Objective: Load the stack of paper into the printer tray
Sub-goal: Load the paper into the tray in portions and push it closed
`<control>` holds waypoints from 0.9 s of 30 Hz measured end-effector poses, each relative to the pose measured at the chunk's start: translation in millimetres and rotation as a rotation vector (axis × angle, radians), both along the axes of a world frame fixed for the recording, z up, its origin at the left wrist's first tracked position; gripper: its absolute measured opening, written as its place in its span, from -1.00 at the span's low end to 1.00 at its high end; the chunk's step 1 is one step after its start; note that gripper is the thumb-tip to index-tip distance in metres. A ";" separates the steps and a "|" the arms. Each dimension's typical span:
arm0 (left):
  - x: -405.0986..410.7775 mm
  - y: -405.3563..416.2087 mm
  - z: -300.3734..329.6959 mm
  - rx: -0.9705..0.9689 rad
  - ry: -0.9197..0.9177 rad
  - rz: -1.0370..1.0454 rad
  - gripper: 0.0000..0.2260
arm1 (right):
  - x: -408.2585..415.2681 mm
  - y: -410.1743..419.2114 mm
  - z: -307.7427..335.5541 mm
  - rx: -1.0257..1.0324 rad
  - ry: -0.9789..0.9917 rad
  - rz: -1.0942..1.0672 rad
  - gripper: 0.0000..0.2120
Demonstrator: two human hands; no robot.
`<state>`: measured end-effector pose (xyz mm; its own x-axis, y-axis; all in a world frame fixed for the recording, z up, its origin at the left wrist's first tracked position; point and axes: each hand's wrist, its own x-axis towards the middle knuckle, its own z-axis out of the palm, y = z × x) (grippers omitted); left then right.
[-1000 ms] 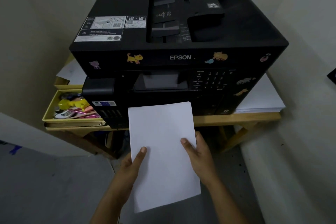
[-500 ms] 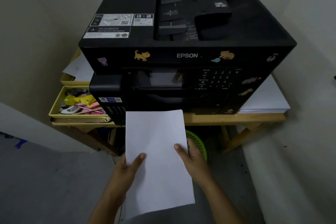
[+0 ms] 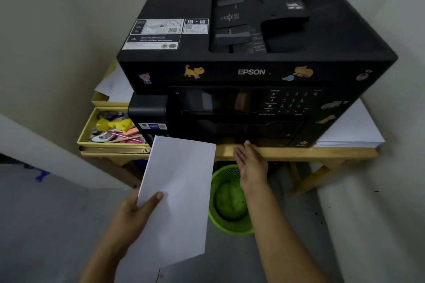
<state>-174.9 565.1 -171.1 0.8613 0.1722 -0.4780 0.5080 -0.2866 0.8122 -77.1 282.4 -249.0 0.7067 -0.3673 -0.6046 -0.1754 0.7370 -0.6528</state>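
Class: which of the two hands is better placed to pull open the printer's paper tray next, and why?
Right. The right hand is empty, fingertips at the printer front's lower edge; the left hand is holding the paper stack.

White paper stack (image 3: 181,190) tilted before black printer (image 3: 253,71).

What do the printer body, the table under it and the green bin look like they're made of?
Printer: likely matte black plastic, dull sheen, moulded panels.
Table: pale wood, probably unpainted; light yellowish edge and legs.
Green bin: plastic by its look, with mesh-pattern walls.

Printer (image 3: 253,71) on table (image 3: 299,153), bin (image 3: 230,202) below.
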 end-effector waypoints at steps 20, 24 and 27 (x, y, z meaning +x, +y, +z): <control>-8.7 -1.8 -5.1 -0.021 0.039 0.043 -0.73 | 23.9 18.9 -5.7 0.051 0.017 -0.161 -0.52; -2.3 -2.0 0.3 0.025 0.046 -0.006 -0.68 | 22.6 8.7 -8.9 -0.013 0.010 -0.065 -0.63; 8.1 -1.0 10.7 0.044 -0.016 -0.094 -0.69 | 21.0 3.1 -7.8 -0.025 -0.012 -0.026 -0.54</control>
